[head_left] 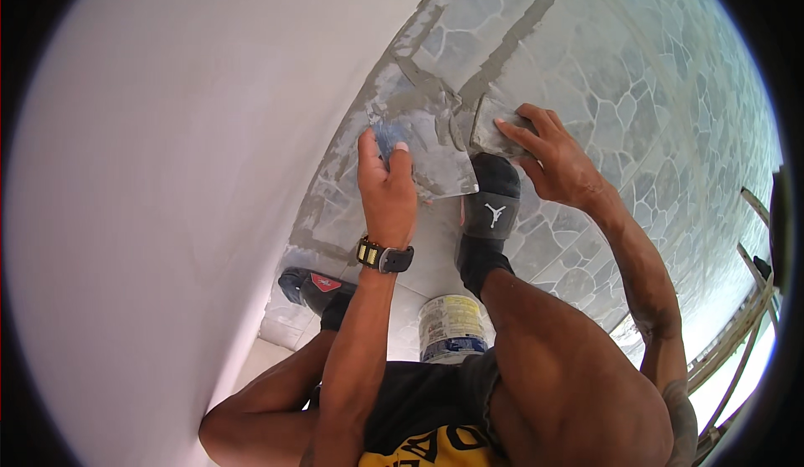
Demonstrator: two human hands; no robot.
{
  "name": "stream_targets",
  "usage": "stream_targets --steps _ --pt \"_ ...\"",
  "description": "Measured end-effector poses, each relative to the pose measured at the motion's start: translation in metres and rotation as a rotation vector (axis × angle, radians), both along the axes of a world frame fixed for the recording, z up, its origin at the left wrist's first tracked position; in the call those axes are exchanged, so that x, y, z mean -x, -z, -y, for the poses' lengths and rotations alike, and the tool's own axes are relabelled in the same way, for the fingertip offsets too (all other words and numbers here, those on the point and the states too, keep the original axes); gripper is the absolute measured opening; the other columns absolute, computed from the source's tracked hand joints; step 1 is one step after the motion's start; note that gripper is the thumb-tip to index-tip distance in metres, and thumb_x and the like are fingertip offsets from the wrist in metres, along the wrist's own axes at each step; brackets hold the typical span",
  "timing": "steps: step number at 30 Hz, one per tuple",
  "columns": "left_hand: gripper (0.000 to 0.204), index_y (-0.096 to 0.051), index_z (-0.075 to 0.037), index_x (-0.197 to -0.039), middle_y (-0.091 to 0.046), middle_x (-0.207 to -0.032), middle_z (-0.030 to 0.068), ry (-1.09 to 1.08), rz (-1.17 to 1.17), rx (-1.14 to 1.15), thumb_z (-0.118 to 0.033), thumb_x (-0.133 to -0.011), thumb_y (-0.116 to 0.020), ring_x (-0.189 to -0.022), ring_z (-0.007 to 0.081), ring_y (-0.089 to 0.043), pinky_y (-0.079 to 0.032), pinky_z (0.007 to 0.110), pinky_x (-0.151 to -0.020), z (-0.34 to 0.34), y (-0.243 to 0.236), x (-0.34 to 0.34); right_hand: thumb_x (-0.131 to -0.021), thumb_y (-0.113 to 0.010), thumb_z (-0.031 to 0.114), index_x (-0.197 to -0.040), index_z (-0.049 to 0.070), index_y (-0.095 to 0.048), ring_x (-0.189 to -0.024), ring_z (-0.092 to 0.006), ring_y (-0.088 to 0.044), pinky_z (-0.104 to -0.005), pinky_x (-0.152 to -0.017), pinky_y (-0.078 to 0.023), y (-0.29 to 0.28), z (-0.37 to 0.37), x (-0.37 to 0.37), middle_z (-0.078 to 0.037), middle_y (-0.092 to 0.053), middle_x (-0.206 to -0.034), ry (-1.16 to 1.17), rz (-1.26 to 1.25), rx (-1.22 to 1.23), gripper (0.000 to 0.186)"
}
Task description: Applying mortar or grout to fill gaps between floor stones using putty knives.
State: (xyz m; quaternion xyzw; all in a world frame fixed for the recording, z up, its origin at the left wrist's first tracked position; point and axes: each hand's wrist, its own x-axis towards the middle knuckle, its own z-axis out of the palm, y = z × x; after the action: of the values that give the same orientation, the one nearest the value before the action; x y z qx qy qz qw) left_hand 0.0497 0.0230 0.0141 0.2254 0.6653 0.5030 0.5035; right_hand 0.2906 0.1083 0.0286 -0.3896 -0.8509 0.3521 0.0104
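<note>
My left hand [387, 186], with a watch on its wrist, pinches the edge of a thin flat grey sheet [444, 165] between thumb and fingers. Grey paste [431, 86] lies smeared and piled on the sheet's far part. Close by on the right, the fingers of my right hand [557, 157] are closed over a grey rectangular scraper-like piece [494, 126], coated with paste. Its edge is near the sheet and just beyond my shoe tip; its exact kind is unclear. A strip of wet paste [519, 36] runs away from it along a joint in the stone-patterned tiles [461, 44].
A smooth pale wall [184, 149] rises along the left, with a paste-smeared joint at its foot. My dark shoes [494, 207] rest on the tiles. A white bucket [452, 325] stands between my legs. Wooden poles [737, 333] are at the far right.
</note>
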Motion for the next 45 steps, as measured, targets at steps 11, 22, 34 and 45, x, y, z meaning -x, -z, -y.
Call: stream_targets --steps 11,22,34,45 --pt "0.037 -0.044 0.003 -0.129 -0.059 -0.081 0.0138 0.275 -0.532 -0.012 -0.007 -0.094 -0.051 -0.063 0.0198 -0.056 -0.047 0.033 -0.059 -0.003 -0.028 -0.003 -0.079 -0.073 0.013 -0.129 0.009 -0.059 -0.099 -0.0350 -0.057 -0.0403 -0.082 -0.051 -0.043 0.003 0.050 -0.018 -0.056 -0.107 0.127 -0.109 0.135 0.052" --pt "0.039 -0.039 0.008 -0.130 -0.058 -0.075 0.0161 0.136 -0.613 -0.041 -0.005 -0.094 -0.050 -0.058 0.0206 -0.055 -0.045 0.034 -0.055 0.007 -0.022 0.023 -0.076 -0.066 0.002 -0.122 0.006 -0.062 -0.121 -0.0352 -0.048 -0.0419 -0.103 -0.042 -0.015 -0.018 0.041 -0.021 -0.050 -0.128 -0.276 0.148 -0.293 0.046" --pt "0.043 -0.039 0.009 -0.131 -0.057 -0.077 0.0157 0.178 -0.651 -0.014 -0.009 -0.094 -0.051 -0.059 0.0191 -0.052 -0.044 0.035 -0.057 0.013 -0.021 0.026 -0.082 -0.064 0.009 -0.121 0.010 -0.064 -0.131 -0.0316 -0.041 -0.0405 -0.110 -0.037 0.050 -0.081 0.043 -0.016 -0.044 -0.136 -0.560 0.182 -0.565 0.038" --pt "0.041 -0.041 0.008 -0.130 -0.057 -0.091 0.0150 0.120 -0.503 0.037 -0.008 -0.093 -0.049 -0.073 0.0163 -0.052 -0.045 0.033 -0.066 0.007 -0.011 0.035 -0.083 -0.064 0.010 -0.118 0.009 -0.066 -0.128 -0.0326 -0.042 -0.0438 -0.106 -0.038 0.044 -0.069 0.038 -0.019 -0.046 -0.134 -0.492 0.265 -0.665 0.034"
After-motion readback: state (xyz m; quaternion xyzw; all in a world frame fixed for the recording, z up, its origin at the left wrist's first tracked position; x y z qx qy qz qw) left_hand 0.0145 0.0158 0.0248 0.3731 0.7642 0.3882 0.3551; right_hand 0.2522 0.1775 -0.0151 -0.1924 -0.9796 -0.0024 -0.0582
